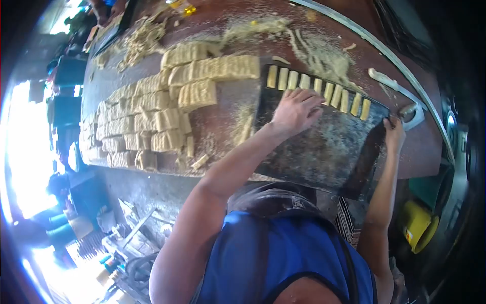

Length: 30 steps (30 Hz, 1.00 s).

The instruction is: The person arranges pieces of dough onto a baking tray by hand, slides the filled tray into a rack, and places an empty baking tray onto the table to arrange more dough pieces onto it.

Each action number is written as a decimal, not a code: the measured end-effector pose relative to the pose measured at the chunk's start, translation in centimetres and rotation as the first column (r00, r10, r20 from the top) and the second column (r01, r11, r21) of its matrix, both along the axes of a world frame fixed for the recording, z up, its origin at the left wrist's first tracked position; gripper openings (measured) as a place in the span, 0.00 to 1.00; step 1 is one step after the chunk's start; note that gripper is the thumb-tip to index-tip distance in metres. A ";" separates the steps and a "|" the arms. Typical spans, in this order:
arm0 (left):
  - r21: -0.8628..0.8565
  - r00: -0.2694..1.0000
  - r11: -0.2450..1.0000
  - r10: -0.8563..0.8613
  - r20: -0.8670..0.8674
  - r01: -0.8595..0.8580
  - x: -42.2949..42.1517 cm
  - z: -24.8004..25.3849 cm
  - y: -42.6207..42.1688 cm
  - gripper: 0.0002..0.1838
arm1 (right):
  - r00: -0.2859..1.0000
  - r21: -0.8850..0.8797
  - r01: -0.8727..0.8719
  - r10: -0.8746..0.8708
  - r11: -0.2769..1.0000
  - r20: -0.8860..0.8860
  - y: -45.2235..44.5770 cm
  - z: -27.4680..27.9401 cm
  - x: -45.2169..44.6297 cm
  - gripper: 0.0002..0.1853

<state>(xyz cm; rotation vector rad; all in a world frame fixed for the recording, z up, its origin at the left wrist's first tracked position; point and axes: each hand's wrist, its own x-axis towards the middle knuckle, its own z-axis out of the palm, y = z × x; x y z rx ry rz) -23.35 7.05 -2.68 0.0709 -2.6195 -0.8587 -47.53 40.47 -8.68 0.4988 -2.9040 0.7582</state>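
A dark, flat baking tray (319, 154) lies at the near edge of the table. Along its far side runs a row of short pale dough sticks (345, 101), set side by side with small gaps. My left hand (298, 110) is over the middle of this row, its fingers bent and pressed together at one of the sticks; the hand covers the lower ends of a few, and the thumb is hidden. At the tray's right corner, my right hand (394, 134) grips the rim.
Stacked blocks of sliced dough (152, 119) cover the table's left part. Flour and dough scraps (324, 58) are strewn behind the tray. A white-handled tool (400, 91) lies at right, inside the metal edge strip (374, 35). A yellow container (420, 228) stands below right. Another person's hand (117, 7) shows top left.
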 end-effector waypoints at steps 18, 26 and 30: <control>-0.243 0.553 0.811 0.550 0.626 -0.532 31.0 1.2 -15.5 0.23 | 0.269 0.098 -0.963 0.908 0.251 0.320 -36.1 2.5 45.0 0.15; 0.163 0.813 0.864 0.362 0.456 -0.476 29.1 -0.3 -16.1 0.19 | 0.546 -0.255 -0.667 0.692 0.700 0.472 -30.0 7.1 36.2 0.13; 0.505 0.967 0.825 0.196 0.163 -0.253 21.7 0.2 -13.7 0.21 | 0.827 -0.566 -0.140 0.410 0.813 0.384 -19.7 5.7 23.0 0.18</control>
